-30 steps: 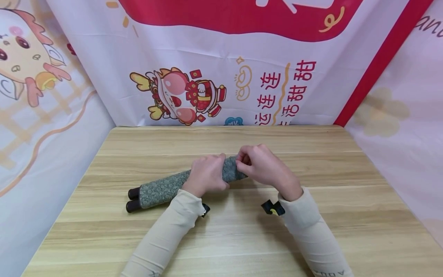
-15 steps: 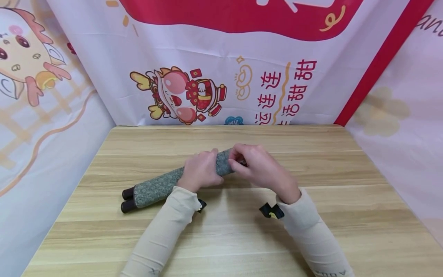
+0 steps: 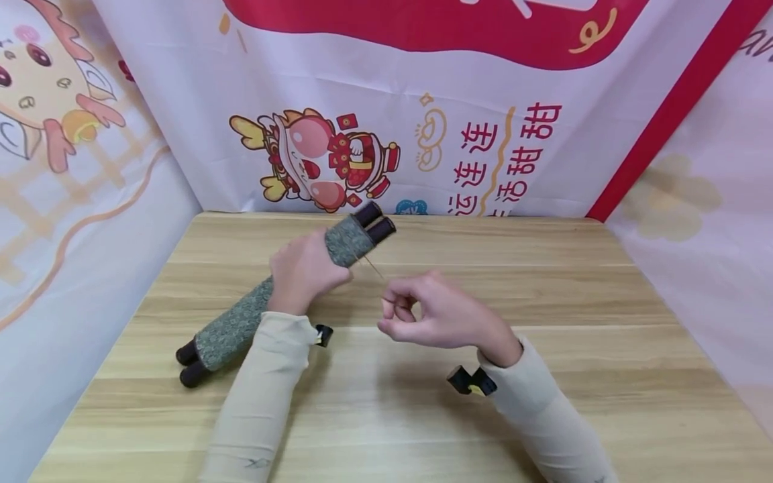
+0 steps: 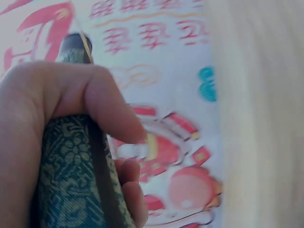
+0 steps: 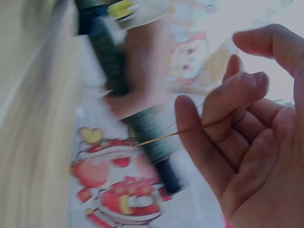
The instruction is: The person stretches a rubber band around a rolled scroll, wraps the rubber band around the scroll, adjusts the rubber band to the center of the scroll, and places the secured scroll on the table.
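Note:
A rolled-up hanging scroll (image 3: 238,323) in green patterned brocade, with paired dark end knobs, slants up to the right over the table. My left hand (image 3: 304,272) grips it past its middle; in the left wrist view the thumb and fingers wrap round the brocade (image 4: 71,180). From the scroll's upper end a thin tan rubber band (image 3: 374,266) stretches toward my right hand (image 3: 435,312), which is apart from the scroll with curled fingers. The right wrist view shows the rubber band (image 5: 159,138) drawn taut and caught by those curled fingers.
The wood-grain table (image 3: 543,282) lies beneath both hands. A printed cloth backdrop (image 3: 519,87) rises at its far edge, and a patterned cloth (image 3: 90,221) hangs at the left. Small black devices (image 3: 471,381) are worn at the wrists.
The scroll has swung steeper and its far end has risen, with my left hand moving left along with it. My right hand has drawn away from its end, stretching the rubber band between them.

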### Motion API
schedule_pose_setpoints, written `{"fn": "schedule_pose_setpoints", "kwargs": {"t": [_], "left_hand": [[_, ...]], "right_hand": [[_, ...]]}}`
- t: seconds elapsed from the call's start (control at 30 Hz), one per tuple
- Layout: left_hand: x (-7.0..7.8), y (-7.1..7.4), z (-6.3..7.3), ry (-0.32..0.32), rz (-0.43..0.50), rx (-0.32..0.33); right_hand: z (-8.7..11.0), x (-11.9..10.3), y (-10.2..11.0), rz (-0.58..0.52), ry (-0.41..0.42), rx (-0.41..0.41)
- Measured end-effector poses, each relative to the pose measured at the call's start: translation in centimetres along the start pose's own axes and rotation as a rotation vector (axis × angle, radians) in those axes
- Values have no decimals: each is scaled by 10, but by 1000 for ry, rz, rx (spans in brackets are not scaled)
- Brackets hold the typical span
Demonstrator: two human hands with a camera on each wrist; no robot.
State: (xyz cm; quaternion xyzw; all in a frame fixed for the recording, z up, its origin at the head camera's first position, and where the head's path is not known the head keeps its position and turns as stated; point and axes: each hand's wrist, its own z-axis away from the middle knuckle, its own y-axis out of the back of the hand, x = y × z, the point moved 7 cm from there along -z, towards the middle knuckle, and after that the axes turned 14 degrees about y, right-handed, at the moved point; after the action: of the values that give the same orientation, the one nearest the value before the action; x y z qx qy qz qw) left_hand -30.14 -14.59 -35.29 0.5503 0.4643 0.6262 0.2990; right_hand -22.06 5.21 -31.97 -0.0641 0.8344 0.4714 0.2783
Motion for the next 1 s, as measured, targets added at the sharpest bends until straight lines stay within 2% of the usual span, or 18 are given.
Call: {"fn": "schedule_pose_setpoints", "kwargs": {"t": [0.07, 0.17, 0.3, 0.47, 0.63, 0.73, 0.83, 1.0], "left_hand": [[-5, 16, 2, 47, 43, 13], [-8, 35, 7, 52, 84, 13], [-1, 49, 16, -40, 108, -58], [17, 57, 32, -181, 197, -160], [32, 63, 51, -247, 300, -200], [38, 66, 60, -243, 327, -173], [42, 66, 62, -205, 333, -130], [37, 57, 51, -90, 269, -41]], "right_hand": [[-1, 14, -8, 35, -45, -43], [-1, 35, -17, 74, -92, -76], [0, 54, -24, 102, -133, -74], [6, 77, -27, 115, -193, -64], [13, 96, -30, 143, -234, -55], [13, 100, -34, 183, -221, -81], [10, 95, -39, 217, -213, -129], [2, 69, -41, 337, -190, -188]]}}
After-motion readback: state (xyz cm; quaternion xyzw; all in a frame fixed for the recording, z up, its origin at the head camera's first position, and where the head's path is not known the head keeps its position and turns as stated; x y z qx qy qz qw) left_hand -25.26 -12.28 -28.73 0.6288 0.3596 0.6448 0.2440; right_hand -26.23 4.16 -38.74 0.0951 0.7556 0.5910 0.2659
